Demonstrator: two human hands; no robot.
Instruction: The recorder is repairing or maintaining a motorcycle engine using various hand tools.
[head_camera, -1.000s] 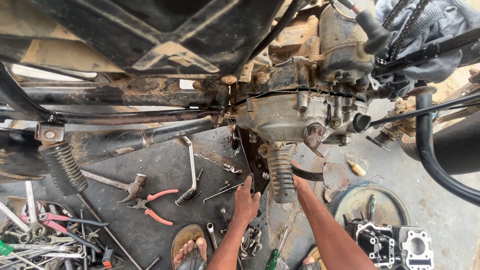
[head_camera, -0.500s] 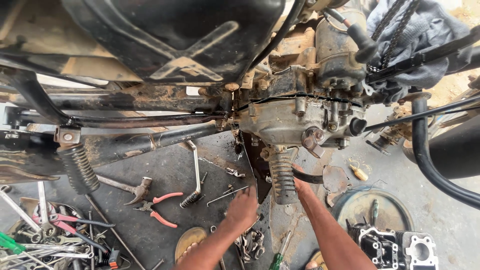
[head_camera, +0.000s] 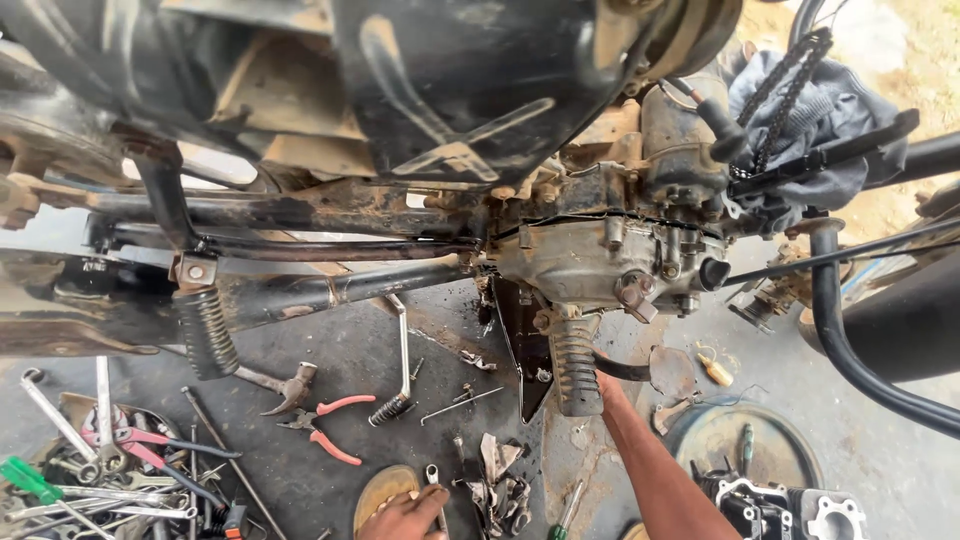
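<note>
Gripping a small wrench (head_camera: 433, 478) on the ground below the engine (head_camera: 600, 260), left hand (head_camera: 405, 515) seems mid-fetch; right hand's (head_camera: 603, 385) grip behind the footpeg (head_camera: 577, 365) can't be told; bringing the wrench up to a bolt looks next.

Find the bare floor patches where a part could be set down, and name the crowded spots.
Free: dark floor between the spring, hammer and kick lever; grey floor right of the round pan. Crowded: tool pile bottom left, small parts by the left hand.

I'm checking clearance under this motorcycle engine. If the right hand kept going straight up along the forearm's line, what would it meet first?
The right hand is already at the ribbed rubber footpeg; that comes first, though contact is unclear.
</note>
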